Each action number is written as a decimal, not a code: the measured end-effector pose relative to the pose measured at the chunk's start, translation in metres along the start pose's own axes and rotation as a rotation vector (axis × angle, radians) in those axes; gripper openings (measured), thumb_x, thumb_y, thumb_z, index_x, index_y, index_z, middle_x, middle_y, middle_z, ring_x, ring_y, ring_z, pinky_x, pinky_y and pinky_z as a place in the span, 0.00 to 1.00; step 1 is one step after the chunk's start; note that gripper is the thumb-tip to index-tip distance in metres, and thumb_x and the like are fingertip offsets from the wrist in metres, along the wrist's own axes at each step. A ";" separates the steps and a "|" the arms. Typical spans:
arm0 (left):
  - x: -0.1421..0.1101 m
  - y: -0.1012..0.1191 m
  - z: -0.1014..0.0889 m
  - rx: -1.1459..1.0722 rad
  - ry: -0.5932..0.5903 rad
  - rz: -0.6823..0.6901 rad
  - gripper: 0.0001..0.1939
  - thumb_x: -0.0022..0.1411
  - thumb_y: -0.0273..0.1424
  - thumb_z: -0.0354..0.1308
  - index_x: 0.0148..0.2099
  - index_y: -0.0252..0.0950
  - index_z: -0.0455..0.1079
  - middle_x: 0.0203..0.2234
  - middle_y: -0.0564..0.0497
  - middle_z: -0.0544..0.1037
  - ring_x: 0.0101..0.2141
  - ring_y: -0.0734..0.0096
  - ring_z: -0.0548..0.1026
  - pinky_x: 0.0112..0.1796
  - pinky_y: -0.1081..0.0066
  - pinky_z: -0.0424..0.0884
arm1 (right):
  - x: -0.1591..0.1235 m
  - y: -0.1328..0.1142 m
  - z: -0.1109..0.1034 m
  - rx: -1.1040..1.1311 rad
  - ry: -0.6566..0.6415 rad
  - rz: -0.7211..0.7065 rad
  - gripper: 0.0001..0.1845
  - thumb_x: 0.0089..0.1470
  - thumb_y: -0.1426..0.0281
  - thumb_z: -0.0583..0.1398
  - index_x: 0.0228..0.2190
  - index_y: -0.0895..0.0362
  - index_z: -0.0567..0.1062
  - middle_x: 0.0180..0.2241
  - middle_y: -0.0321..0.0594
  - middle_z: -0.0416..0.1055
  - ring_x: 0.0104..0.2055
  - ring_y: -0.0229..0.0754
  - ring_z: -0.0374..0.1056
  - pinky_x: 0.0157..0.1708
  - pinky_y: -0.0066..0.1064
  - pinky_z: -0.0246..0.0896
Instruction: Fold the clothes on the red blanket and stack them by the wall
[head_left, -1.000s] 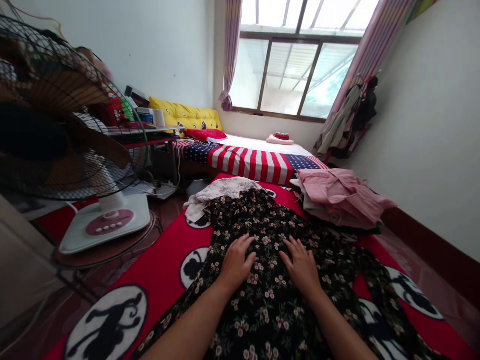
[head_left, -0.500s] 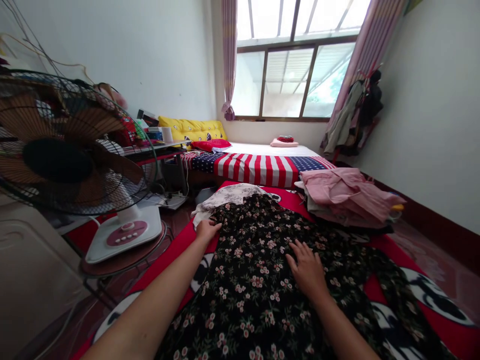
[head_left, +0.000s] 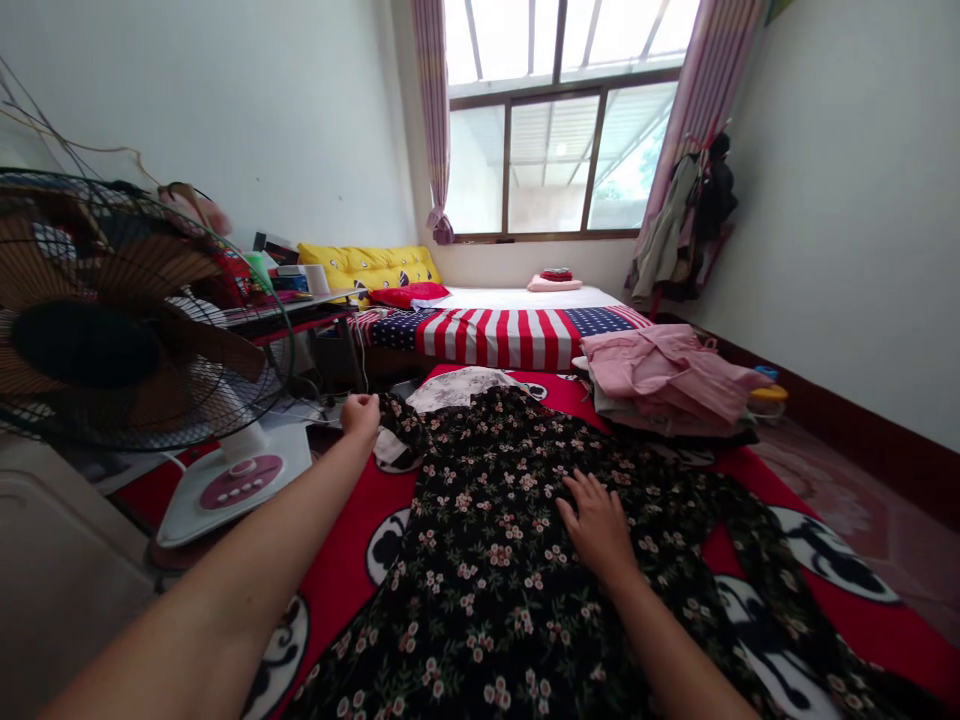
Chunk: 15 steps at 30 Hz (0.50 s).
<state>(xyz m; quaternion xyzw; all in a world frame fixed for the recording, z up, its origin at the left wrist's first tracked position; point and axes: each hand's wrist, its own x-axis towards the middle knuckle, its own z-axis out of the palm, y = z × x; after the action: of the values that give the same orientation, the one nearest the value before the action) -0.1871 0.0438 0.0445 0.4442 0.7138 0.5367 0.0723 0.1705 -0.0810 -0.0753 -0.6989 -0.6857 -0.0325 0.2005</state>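
Note:
A black floral dress [head_left: 495, 540] lies spread over a red blanket [head_left: 337, 540] with black and white cartoon prints. At its upper left, my left hand [head_left: 361, 414] is closed on the end of the dress's sleeve, pulled out to the left and slightly raised. My right hand [head_left: 596, 520] rests flat on the dress's body with fingers spread. The other sleeve stretches down toward the lower right. Beyond the collar, a white patterned cloth [head_left: 465, 388] lies partly under the dress.
Folded pink clothes [head_left: 667, 375] are piled at the right edge. On the left, a standing fan [head_left: 82, 340] sits close to my left arm. A bed [head_left: 510, 338] with a striped cover stands under the window. Clothes [head_left: 682, 220] hang on a rack at right.
My left hand has moved left and up, drawing the sleeve out from the dress's side. My right hand stays on the dress. The view has shifted slightly to the right.

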 end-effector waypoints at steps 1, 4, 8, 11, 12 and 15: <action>0.006 0.013 -0.006 0.028 0.012 0.059 0.05 0.59 0.28 0.52 0.36 0.34 0.68 0.29 0.46 0.76 0.32 0.63 0.74 0.35 0.67 0.68 | 0.000 0.000 0.000 0.006 0.002 0.000 0.23 0.61 0.64 0.49 0.55 0.57 0.68 0.62 0.43 0.59 0.65 0.51 0.51 0.61 0.52 0.44; 0.007 0.056 -0.021 0.091 -0.038 0.315 0.06 0.60 0.29 0.53 0.40 0.35 0.68 0.36 0.44 0.76 0.39 0.62 0.73 0.42 0.65 0.66 | 0.000 0.001 0.001 0.017 0.008 0.001 0.23 0.61 0.64 0.50 0.55 0.57 0.68 0.62 0.44 0.60 0.65 0.51 0.51 0.61 0.51 0.43; -0.044 0.088 -0.026 0.157 -0.361 0.772 0.05 0.58 0.32 0.59 0.37 0.39 0.71 0.36 0.48 0.77 0.42 0.63 0.72 0.46 0.67 0.64 | 0.000 0.001 0.001 0.022 0.014 0.005 0.23 0.61 0.64 0.50 0.55 0.57 0.68 0.62 0.43 0.60 0.65 0.50 0.51 0.61 0.50 0.43; -0.105 0.068 -0.023 0.362 -0.900 1.381 0.06 0.58 0.26 0.55 0.36 0.41 0.71 0.33 0.48 0.77 0.39 0.64 0.73 0.45 0.66 0.65 | -0.001 0.000 -0.001 0.036 0.015 0.006 0.23 0.61 0.64 0.50 0.55 0.57 0.68 0.62 0.43 0.60 0.65 0.50 0.51 0.61 0.50 0.43; -0.124 0.055 -0.022 0.421 -1.034 1.484 0.08 0.56 0.23 0.56 0.35 0.41 0.71 0.31 0.48 0.77 0.37 0.64 0.74 0.42 0.67 0.66 | -0.001 -0.001 -0.002 0.042 0.016 0.006 0.23 0.61 0.64 0.50 0.55 0.57 0.68 0.62 0.43 0.60 0.65 0.51 0.51 0.61 0.50 0.43; -0.161 0.027 -0.017 0.552 -1.221 1.488 0.06 0.49 0.23 0.60 0.31 0.40 0.72 0.29 0.47 0.76 0.30 0.63 0.74 0.31 0.68 0.67 | -0.002 -0.002 -0.003 0.056 0.019 0.010 0.22 0.61 0.65 0.50 0.54 0.56 0.69 0.61 0.43 0.60 0.64 0.51 0.51 0.61 0.50 0.43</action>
<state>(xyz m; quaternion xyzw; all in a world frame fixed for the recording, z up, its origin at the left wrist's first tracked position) -0.0861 -0.0815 0.0142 0.9786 0.1944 -0.0591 -0.0334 0.1697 -0.0838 -0.0724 -0.6962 -0.6808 -0.0189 0.2267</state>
